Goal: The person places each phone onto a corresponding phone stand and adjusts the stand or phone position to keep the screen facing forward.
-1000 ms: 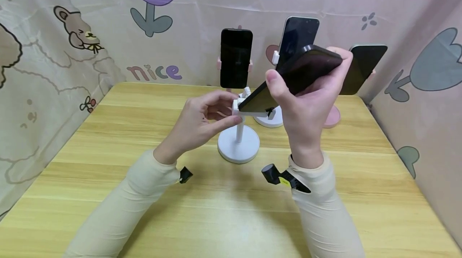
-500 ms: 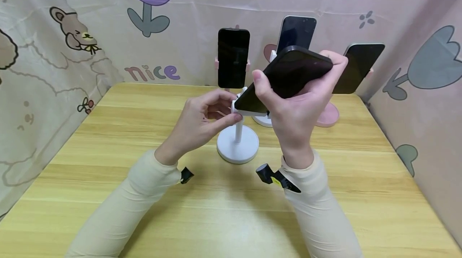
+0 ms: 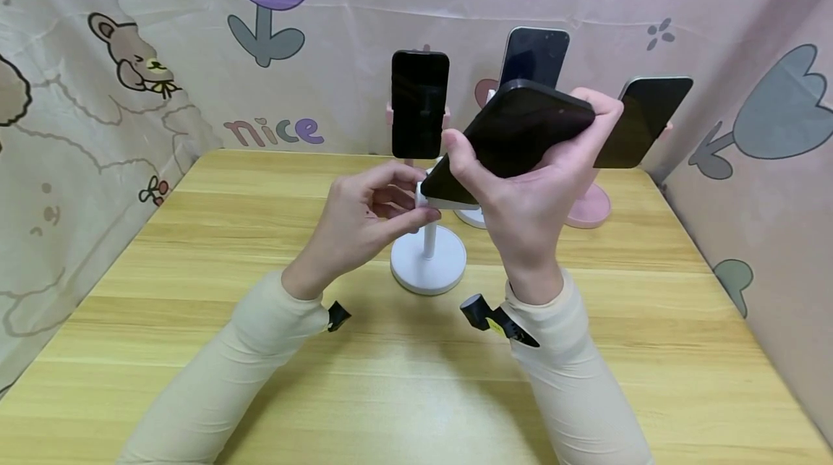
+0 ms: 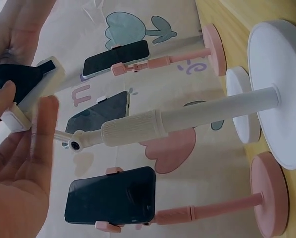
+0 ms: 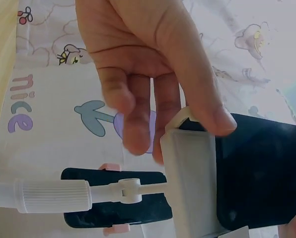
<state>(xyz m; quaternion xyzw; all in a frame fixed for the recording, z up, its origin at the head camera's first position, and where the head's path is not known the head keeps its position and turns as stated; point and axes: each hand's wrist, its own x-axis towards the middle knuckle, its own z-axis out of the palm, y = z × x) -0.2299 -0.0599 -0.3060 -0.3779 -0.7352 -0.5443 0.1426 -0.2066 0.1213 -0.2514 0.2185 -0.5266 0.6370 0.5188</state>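
Observation:
My right hand grips a black smartphone, which leans at an angle with its lower end against the clamp of a white phone stand. The stand's round base rests on the table. At the clamp's left end, my left hand holds it between thumb and fingers. In the right wrist view, the left thumb lies over the clamp's edge and touches the phone. The phone and right hand hide much of the clamp in the head view.
Behind stand more phones on stands: a black phone in a pink clamp, another phone in a white one, and a third phone above a pink base. A patterned cloth hangs behind the wooden table.
My right hand has moved left with the phone, bringing its lower end across to the clamp's left side. The left hand has stayed at the clamp. The head view has shifted slightly.

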